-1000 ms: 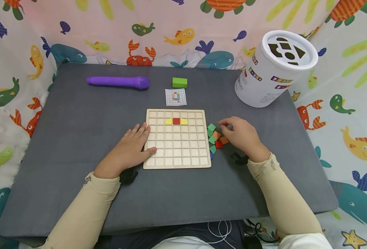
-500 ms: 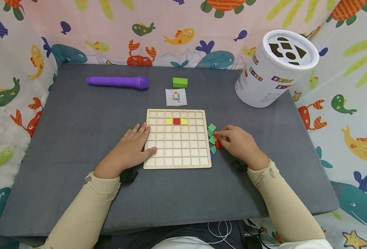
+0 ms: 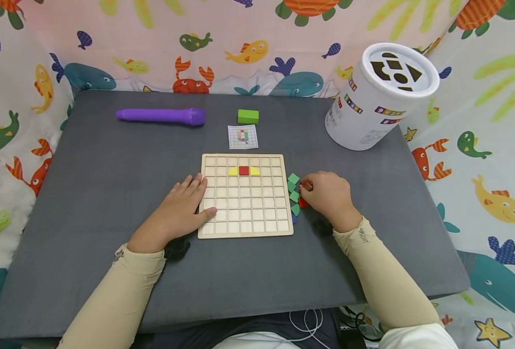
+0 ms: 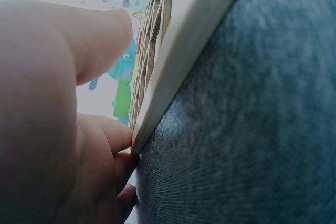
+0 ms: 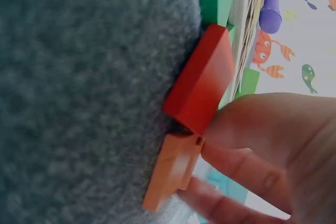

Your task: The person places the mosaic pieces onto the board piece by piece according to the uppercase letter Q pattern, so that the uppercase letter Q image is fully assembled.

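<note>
My right hand [image 3: 327,196] has come in over the orange pieces [image 5: 168,169], which lay in plain sight beside the board a second ago, while my left hand [image 3: 176,213] keeps its place at the board's left edge. The wooden grid board [image 3: 240,215] lies flat before me on a grey table [image 3: 240,276], its second row from the top holding a red square [image 3: 244,170] between two yellow pieces [image 3: 233,171]. My left fingers lie extended against the frame, thumb across the near cells; my right fingers are bent, their tips at the orange, though I cannot tell whether they have pinched a piece. Just outside the board's right edge wait four green pieces [image 3: 294,196], a red piece [image 5: 202,77] and a partly covered blue piece [image 3: 294,218]. I judge the work to be in its early stage: three pieces are seated, and the small pattern card [image 3: 243,137] beyond the board appears to show a larger coloured figure, leaving the loose pile to be placed. Printed strips and fine text run round the white tub [image 3: 366,116] at far right, too small to read; dark lettering on my right sleeve [image 3: 397,281] seems to begin "Let", the rest uncertain, and I can make out no other brand
</note>
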Demonstrator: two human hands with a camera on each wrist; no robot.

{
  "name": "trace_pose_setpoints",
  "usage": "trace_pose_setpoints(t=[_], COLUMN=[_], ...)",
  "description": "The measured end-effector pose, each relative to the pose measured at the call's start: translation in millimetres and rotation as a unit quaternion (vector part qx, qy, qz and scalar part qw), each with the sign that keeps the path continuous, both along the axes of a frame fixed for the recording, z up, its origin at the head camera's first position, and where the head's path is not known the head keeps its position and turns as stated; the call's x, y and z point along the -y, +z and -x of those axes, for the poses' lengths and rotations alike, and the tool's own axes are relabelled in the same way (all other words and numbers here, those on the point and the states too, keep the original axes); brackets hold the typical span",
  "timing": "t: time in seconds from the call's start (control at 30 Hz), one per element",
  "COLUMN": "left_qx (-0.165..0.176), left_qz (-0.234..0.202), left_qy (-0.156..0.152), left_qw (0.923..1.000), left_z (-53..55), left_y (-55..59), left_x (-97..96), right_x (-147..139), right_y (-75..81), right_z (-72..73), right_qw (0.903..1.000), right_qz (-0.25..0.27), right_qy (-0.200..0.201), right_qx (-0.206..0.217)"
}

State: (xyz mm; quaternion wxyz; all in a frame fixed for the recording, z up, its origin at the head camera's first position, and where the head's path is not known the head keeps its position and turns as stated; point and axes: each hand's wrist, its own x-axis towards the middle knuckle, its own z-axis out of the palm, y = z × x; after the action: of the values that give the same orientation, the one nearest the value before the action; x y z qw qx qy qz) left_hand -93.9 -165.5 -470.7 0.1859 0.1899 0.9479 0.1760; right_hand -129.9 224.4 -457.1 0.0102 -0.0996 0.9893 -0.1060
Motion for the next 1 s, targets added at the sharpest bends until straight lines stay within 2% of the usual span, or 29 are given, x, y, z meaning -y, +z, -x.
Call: trace_pose_setpoints(t=[0.13,0.27,0.37,0.5,0.63,0.8,1.0], left_qx=[-0.001,-0.008,-0.011,-0.005,0.000,-0.002,0.000], left_qz=[-0.004,-0.017,-0.017,-0.010,-0.011,-0.013,-0.011], left_qy=[0.003,-0.006,-0.009,-0.002,0.001,0.001,0.001], left_qw=[1.0000,0.9998,0.9997,0.9999,0.9999,0.9999,0.9999], left_z=[-2.2,-0.9,-0.6,-2.2,-2.5,-2.0,-2.2], left_y=[-0.5,-1.1,-0.3,2.2,3.1,2.7,3.1], left_x=[4.0,1.0,-0.2,3.0,7.0,6.2,9.2], right_x=[6.4,10.4,27.1,71.5,117.5,150.8,163.9], right_y=[0.8,6.9,15.8,25.5,23.4,14.9,7.2], right_z=[1.1,-2.9,-2.5,5.4,16.7,28.7,35.0], right_qw=[0.9999,0.9998,0.9988,0.9931,0.9860,0.9810,0.9767], right_qz=[0.000,0.012,0.024,0.023,0.013,-0.014,-0.035], right_qy=[-0.012,-0.009,0.029,0.111,0.165,0.193,0.211], right_qx=[0.010,-0.012,-0.031,-0.031,-0.018,0.011,-0.004])
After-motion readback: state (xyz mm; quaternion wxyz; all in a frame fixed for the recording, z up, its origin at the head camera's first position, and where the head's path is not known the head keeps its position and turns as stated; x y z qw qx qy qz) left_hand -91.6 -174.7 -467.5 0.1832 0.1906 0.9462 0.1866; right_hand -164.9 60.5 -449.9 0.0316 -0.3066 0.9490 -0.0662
